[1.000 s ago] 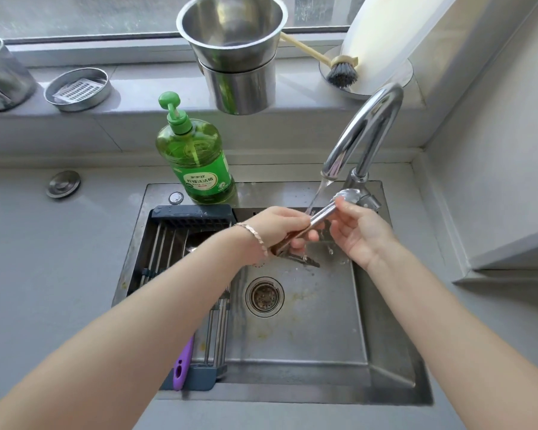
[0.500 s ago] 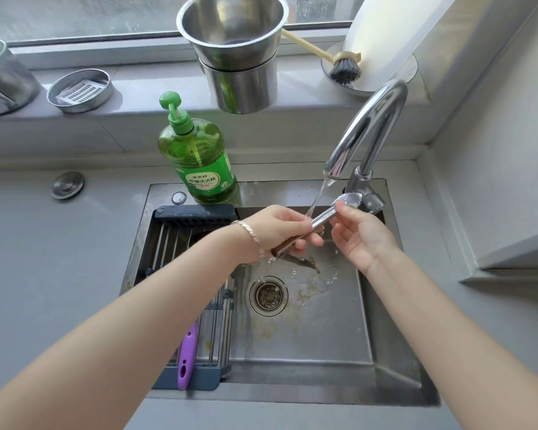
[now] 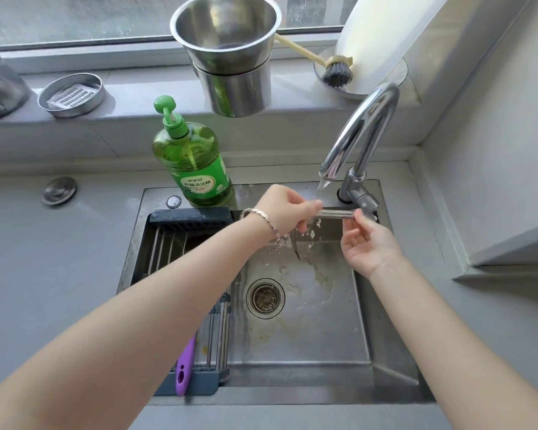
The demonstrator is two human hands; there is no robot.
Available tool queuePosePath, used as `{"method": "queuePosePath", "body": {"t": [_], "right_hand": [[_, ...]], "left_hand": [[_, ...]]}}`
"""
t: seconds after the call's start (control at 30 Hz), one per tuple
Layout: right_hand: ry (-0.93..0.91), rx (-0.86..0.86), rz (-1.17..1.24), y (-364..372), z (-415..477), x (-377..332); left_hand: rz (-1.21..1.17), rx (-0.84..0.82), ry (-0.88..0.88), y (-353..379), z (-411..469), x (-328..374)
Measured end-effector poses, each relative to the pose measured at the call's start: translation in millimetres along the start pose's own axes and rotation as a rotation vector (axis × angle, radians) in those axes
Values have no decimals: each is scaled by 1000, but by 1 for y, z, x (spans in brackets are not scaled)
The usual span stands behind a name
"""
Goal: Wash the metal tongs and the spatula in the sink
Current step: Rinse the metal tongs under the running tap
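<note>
Metal tongs (image 3: 334, 213) sit level under the faucet (image 3: 364, 125) stream above the sink (image 3: 323, 342); the left hand (image 3: 288, 209) has its grip curled round 1 end, the right hand (image 3: 370, 243) pinches the other. A purple spatula (image 3: 185, 364) lies on the sink rack (image 3: 168, 240)

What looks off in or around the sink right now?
Yellowish residue streaks the sink floor around the drain, likely unrinsed grime. A purple handle overhangs the rack's front edge. The left hand and right hand hold the tongs normally.
</note>
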State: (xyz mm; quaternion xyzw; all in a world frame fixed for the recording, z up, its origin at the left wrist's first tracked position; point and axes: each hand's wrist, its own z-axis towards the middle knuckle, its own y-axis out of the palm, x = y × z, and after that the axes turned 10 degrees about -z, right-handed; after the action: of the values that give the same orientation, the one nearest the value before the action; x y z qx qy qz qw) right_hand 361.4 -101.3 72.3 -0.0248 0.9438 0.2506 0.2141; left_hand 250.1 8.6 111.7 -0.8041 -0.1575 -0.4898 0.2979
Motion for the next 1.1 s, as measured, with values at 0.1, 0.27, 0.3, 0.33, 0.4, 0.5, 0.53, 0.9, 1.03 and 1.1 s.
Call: {"method": "queuePosePath", "body": {"t": [0.1,0.27,0.3,0.33,0.4,0.5,0.53,0.9,1.03,1.1], "right_hand": [[-11,-3,30,-5,-2,-1],[-57,-11,-37,-6,-6,-3],[-64,-11,-78,-3,-7,-2],[-69,-13,-128,0,-9,0],[-76,-31,-249,9,-13,9],[-89,-59,-460,27,-18,29],[-93,-41,-520,33,-19,35],[-200,-20,-851,30,-19,46],[-306,63,-877,-2,-14,35],[-343,116,-897,-17,-11,31]], "left_hand": [[45,60,-38,7,9,6],[35,-200,-26,-3,-5,1],[25,-242,-40,-7,-9,-2],[30,-266,-46,-11,-13,-6],[88,-251,-36,-17,-21,-14],[325,-158,5,-24,-38,-29],[415,-119,20,-26,-44,-34],[631,230,124,-28,-74,-78],[356,365,7,-25,-78,-94],[160,381,-114,-23,-73,-97]]}}
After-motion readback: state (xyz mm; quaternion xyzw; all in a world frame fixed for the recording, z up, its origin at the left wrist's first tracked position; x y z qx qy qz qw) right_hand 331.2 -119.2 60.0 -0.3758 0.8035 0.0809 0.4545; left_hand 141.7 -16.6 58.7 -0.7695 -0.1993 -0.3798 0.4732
